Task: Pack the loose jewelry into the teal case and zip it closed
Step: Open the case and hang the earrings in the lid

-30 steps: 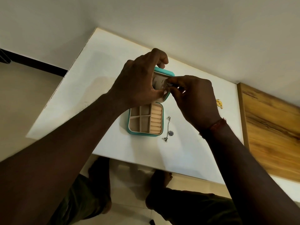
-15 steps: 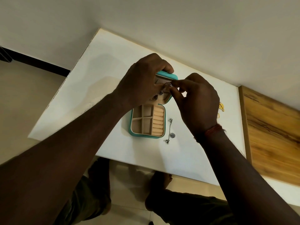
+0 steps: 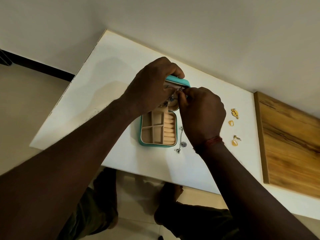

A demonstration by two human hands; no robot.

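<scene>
Silver chain [image 3: 180, 89] between both hands' grips

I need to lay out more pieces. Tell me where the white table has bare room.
Left of the teal case, the white table is bare out to its left edge. The far right corner by the wall is also free. It is crowded right of the case: a silver chain, then gold earrings and a gold ring before the wooden board.

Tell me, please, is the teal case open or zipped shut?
Open: the teal case shows its beige compartments, with its lid raised behind them.
</scene>
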